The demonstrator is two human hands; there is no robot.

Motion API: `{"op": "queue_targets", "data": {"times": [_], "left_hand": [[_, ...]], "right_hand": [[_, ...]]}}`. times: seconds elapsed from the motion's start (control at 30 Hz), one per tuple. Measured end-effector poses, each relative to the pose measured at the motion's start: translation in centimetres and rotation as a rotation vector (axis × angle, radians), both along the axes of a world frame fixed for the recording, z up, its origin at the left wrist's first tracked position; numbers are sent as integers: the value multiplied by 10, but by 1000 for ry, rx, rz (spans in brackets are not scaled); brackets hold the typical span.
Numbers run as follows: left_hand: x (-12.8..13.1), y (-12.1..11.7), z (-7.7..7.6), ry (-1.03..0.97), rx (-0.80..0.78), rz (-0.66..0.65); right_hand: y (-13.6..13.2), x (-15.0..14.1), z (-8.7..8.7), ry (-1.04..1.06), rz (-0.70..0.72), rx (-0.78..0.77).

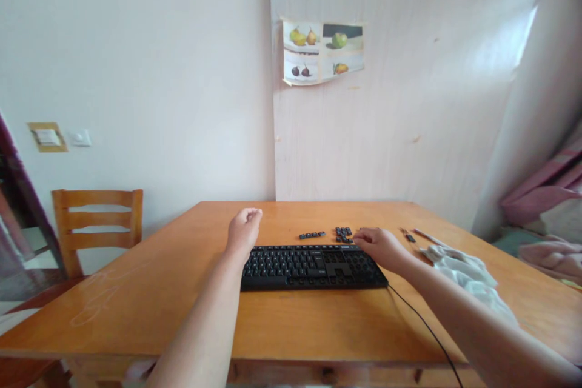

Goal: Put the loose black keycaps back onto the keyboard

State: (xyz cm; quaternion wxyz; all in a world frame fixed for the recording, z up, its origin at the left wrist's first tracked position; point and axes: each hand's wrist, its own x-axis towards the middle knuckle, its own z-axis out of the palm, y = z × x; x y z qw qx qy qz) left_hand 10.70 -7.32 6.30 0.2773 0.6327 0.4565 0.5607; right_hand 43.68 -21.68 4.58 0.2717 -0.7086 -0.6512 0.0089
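A black computer keyboard (291,264) lies on the wooden table, its right-hand section without keycaps and showing bare sockets. Over the keyboard's far left corner, my left hand (244,231) is raised with its fingers curled together; whatever they may hold is hidden. My right hand (377,247) reaches over the keyboard's far right corner with bent, closed fingers. Its fingertips are beside a cluster of loose black keycaps (344,234), and I cannot make out anything between them. A short row of keycaps (311,235) lies behind the keyboard's middle.
A crumpled pale cloth (464,270) lies on the table (313,327) to the right. Near it are a pen-like stick (430,236) and a small dark piece (410,238). The keyboard's cable (425,321) runs over the front edge. A wooden chair (100,218) stands left.
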Motion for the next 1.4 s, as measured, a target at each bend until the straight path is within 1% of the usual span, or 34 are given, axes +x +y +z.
{"op": "queue_targets", "data": {"times": [0.07,0.13,0.27,0.33,0.43,0.53,0.63,0.83,1.07,1.17,1.27,1.4], "left_hand": [[7,7,-2,178,17,-52],[9,10,-5,369,46,-71],[4,8,-15,690,88,-90],[0,6,-19,806,110,-93],[-2,4,-23,907,114,-106],[0,3,-24,958,77,-133],[3,1,-25,984,47,-161],[6,-4,-24,977,41,-172],[7,-2,-27,955,52,-170],[7,0,-28,974,58,-176],[7,1,-29,979,44,-178],[8,0,-29,979,42,-155]], "right_hand": [[14,-11,5,-44,23,-1],[29,-21,8,-90,43,-6],[59,-42,11,-183,101,-32],[75,-53,12,-228,136,-52],[98,-67,12,-289,178,-91],[115,-76,11,-344,208,-130],[125,-81,10,-395,238,-169],[135,-82,4,-437,257,-223],[142,-80,-1,-397,251,-210],[142,-80,-2,-360,253,-177],[137,-82,2,-319,273,-130],[115,-89,12,-274,332,-88]]}}
